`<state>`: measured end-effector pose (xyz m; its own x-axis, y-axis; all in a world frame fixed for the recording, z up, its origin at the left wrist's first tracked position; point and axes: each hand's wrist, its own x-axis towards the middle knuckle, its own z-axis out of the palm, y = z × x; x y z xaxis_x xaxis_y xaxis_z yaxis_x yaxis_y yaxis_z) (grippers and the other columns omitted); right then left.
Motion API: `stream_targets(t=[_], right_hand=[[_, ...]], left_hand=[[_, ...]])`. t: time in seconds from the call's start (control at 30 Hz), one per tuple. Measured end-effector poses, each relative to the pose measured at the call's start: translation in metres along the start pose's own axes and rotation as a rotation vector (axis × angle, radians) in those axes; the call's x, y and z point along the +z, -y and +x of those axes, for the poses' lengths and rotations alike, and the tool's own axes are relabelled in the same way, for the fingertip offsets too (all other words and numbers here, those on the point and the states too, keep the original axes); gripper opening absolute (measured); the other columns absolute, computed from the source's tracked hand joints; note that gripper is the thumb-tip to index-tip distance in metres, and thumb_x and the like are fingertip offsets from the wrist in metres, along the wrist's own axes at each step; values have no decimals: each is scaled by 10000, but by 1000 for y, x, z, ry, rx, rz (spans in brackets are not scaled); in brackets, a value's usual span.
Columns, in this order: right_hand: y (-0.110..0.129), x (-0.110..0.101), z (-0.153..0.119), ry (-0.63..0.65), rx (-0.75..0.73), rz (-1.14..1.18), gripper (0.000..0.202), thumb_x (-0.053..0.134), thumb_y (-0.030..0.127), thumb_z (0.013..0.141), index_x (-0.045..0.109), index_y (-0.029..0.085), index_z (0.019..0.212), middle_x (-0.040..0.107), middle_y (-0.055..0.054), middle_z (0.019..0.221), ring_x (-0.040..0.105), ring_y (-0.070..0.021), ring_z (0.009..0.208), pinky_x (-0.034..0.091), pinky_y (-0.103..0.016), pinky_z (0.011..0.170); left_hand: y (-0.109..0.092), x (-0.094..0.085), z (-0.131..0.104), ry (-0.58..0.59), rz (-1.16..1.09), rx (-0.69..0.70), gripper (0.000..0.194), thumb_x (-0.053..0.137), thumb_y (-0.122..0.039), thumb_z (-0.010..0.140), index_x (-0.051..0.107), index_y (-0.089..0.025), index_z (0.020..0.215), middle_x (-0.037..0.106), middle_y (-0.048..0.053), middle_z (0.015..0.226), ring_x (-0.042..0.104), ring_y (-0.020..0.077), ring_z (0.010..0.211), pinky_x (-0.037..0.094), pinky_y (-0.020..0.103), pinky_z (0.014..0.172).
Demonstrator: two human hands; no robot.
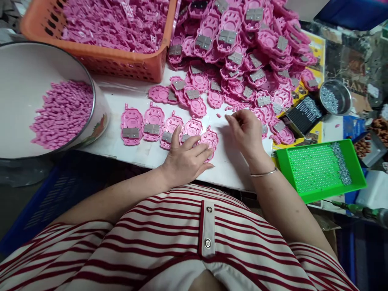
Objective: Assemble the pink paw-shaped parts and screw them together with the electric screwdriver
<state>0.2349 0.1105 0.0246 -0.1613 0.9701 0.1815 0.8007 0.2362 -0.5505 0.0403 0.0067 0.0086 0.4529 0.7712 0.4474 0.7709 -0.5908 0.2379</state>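
Several pink plastic casings stand side by side in a row on the white work surface, most with a grey metal plate and a small ribbed stub on top. The leftmost casing (132,117) is fully visible. My left hand (186,161) lies over the right end of the row, fingers spread, touching the rightmost casing (211,139) and partly covering its neighbours. To the right, my right hand (247,131) hovers with thumb and forefinger pinched; whatever is between them is hidden. Near those fingertips lie a tiny pink piece (218,116) and a cluster of small pink pieces (238,108).
Behind the row rises a heap of similar casings (209,30). At the left are an orange basket (121,66) of pink parts and a white pot (18,101) with pink sticks. On the right are a green screw tray (318,167), black tray (298,121), metal bowl (348,97) and screwdriver (360,210).
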Motion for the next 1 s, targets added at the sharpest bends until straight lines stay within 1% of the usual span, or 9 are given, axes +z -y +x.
stream_targets(t=[0.07, 0.17, 0.3, 0.4, 0.5, 0.6, 0.73, 0.9, 1.0], right_hand=[[-11, -6, 0, -80, -25, -152, 192, 515, 344, 923, 626, 191, 887, 626, -88, 941, 548, -215, 904, 415, -372, 843], [-9, -5, 5, -27, -107, -271, 254, 461, 336, 944, 666, 202, 1012, 624, -122, 1065, 536, -263, 1003, 408, -419, 900], [24, 14, 22, 177, -336, -279, 332, 431, 389, 960, 669, 185, 1067, 620, -147, 1113, 508, -281, 1024, 393, -427, 903], [48, 28, 36, 278, -386, -336, 346, 422, 376, 956, 673, 141, 992, 621, -188, 1082, 500, -302, 1002, 388, -446, 863], [51, 29, 46, 248, -370, -348, 378, 349, 346, 978, 670, 148, 956, 630, -183, 1052, 510, -301, 997, 384, -454, 859], [38, 13, 44, 166, -321, -280, 437, 291, 382, 999, 672, 168, 995, 640, -161, 1050, 536, -281, 998, 394, -446, 883], [9, -25, 13, 34, -270, -72, 419, 353, 424, 996, 673, 181, 1116, 664, -138, 1062, 598, -233, 981, 454, -390, 857], [-31, -66, -54, 164, -436, -151, 282, 483, 345, 955, 703, 344, 1133, 687, -69, 1188, 626, -215, 1027, 469, -402, 881], [-46, -77, -82, 317, -557, -316, 353, 499, 244, 943, 657, 402, 1216, 676, -43, 1257, 599, -224, 1135, 442, -415, 939]], left_hand=[[0, 0, 0, -5, 8, -10, 265, 695, -402, 882, 709, -235, 1086, 749, 2, 1089, 611, 262, 1116, -76, 619, 1220], [0, 1, 1, -9, 5, -20, 272, 698, -390, 878, 710, -226, 1095, 746, 21, 1090, 609, 273, 1120, -63, 640, 1215], [-1, 3, 2, -3, -5, -24, 294, 666, -403, 896, 714, -228, 1127, 750, 41, 1105, 609, 292, 1114, -17, 678, 1204], [-1, 4, 3, 9, -10, -36, 306, 660, -406, 898, 714, -233, 1145, 753, 47, 1109, 610, 296, 1113, 13, 689, 1197], [-1, 3, 4, 20, -11, -36, 308, 659, -413, 897, 718, -231, 1138, 753, 43, 1115, 610, 291, 1109, 13, 682, 1201], [0, 3, 4, 23, -11, -34, 293, 663, -416, 893, 720, -235, 1115, 753, 37, 1110, 608, 289, 1108, 24, 679, 1201], [2, 2, 2, -23, -24, -23, 346, 648, -475, 895, 683, -213, 1120, 719, 71, 1187, 602, 280, 1131, 88, 635, 1211], [7, 0, -1, -339, -146, -94, 668, 549, -725, 840, 566, -188, 1236, 622, 170, 1322, 533, 308, 1260, 197, 587, 1198], [4, -2, 0, -155, -185, 31, 569, 575, -641, 873, 594, -215, 1250, 670, 109, 1279, 544, 295, 1249, 87, 608, 1221]])
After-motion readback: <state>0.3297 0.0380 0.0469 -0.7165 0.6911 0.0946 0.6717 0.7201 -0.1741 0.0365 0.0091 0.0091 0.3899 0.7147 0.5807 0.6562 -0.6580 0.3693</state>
